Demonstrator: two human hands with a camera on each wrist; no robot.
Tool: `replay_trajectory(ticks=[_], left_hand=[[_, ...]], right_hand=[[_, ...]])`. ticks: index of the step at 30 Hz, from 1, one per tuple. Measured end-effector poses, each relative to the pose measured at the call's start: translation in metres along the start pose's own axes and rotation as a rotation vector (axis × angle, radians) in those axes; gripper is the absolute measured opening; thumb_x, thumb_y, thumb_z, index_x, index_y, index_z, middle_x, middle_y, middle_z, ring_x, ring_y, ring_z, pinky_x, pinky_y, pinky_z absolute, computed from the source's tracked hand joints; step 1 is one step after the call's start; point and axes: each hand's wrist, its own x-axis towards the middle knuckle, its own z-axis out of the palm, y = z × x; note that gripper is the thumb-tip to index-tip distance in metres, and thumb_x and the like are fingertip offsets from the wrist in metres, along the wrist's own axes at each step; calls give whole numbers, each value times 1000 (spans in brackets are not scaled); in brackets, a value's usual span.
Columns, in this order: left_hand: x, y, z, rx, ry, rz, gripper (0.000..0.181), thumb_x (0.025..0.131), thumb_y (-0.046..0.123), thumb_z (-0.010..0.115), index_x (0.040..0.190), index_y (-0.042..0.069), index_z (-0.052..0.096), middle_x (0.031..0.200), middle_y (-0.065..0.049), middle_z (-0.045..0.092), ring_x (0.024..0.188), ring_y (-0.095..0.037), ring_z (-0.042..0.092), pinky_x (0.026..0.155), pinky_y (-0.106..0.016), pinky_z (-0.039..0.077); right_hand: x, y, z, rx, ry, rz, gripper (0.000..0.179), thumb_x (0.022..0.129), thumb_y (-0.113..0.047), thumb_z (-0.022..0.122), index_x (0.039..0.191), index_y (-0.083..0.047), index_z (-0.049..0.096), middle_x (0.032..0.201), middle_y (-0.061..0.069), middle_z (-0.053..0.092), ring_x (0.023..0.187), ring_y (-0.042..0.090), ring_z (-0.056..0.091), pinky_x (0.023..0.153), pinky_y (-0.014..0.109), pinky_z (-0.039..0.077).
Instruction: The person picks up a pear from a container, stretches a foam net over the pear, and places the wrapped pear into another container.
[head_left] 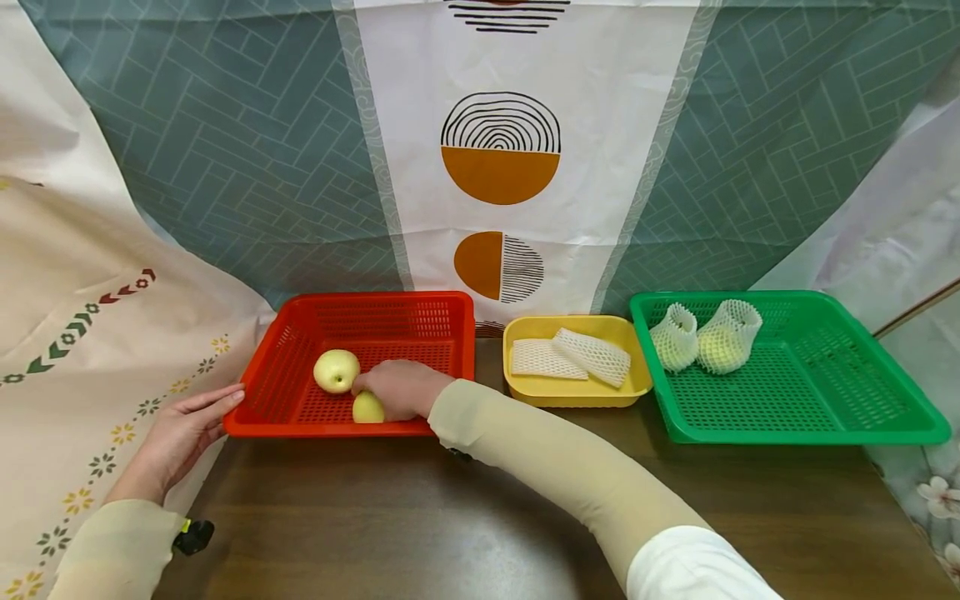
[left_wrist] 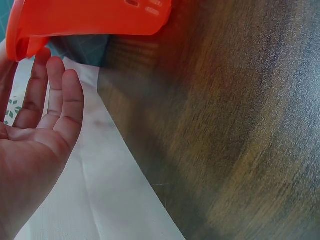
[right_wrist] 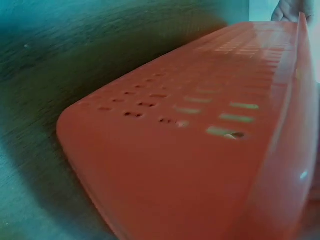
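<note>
My left hand (head_left: 182,435) grips the left front corner of the red plastic basket (head_left: 255,429) by its rim, thumb on top. In the left wrist view the fingers of that hand (left_wrist: 42,125) reach up beneath the rim. Inside the basket my right hand (head_left: 401,388) holds a pale yellow apple (head_left: 368,408) near the front wall, its fingers curled round the far side and partly hidden. Another yellow apple (head_left: 337,371) lies just behind and to the left. The right wrist view is mostly filled by the basket's slotted outer wall (right_wrist: 165,150), hiding the right hand.
A small yellow tray (head_left: 570,392) with two white foam net sleeves (head_left: 592,357) stands right of the red basket. Farther right, a green basket (head_left: 802,408) holds two net-wrapped fruits (head_left: 723,343) at its back left. Everything stands on a brown wooden table (head_left: 420,525) before a patterned cloth.
</note>
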Motion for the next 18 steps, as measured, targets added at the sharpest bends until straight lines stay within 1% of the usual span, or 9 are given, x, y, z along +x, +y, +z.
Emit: replay_trajectory(ticks=[1, 4, 9, 12, 15, 18], left_hand=[[0, 0, 0, -8, -10, 1, 32, 94, 11, 54, 126, 12, 60, 108, 14, 68, 89, -7, 68, 74, -26, 57], [0, -1, 0, -15, -10, 0, 32, 94, 11, 54, 125, 12, 61, 108, 14, 69, 89, -8, 69, 74, -26, 57], [-2, 0, 1, -30, -8, -5, 31, 94, 11, 55, 124, 14, 62, 107, 14, 69, 89, -8, 69, 74, -26, 57], [-2, 1, 0, -29, -8, -9, 31, 94, 12, 55, 124, 14, 62, 107, 14, 69, 89, -8, 69, 74, -26, 57], [-2, 1, 0, -23, -6, -17, 31, 94, 12, 55, 124, 14, 62, 106, 14, 69, 89, -8, 69, 74, -26, 57], [-2, 2, 0, -6, 1, -32, 32, 93, 14, 56, 125, 15, 61, 105, 15, 69, 88, -8, 69, 74, -26, 57]], right_hand=[[0, 1, 0, 1, 6, 5, 45, 82, -31, 70, 124, -31, 55, 110, -12, 59, 96, 8, 52, 91, 24, 45], [-1, 6, 1, 10, 16, 26, 44, 78, -31, 73, 119, -30, 56, 103, -10, 59, 89, 9, 52, 83, 23, 46], [-5, 11, -1, 18, -8, 83, 42, 75, -29, 75, 114, -28, 58, 96, -8, 58, 85, 13, 51, 74, 23, 46], [-8, 13, -3, 66, -28, 116, 45, 72, -25, 78, 113, -27, 60, 94, -7, 58, 83, 14, 52, 68, 23, 46], [-10, 15, -2, 106, -44, 132, 49, 70, -22, 79, 115, -27, 59, 94, -7, 58, 84, 14, 52, 65, 22, 45], [-11, 16, -1, 102, -50, 122, 46, 72, -21, 78, 114, -26, 59, 95, -7, 59, 84, 14, 52, 67, 22, 46]])
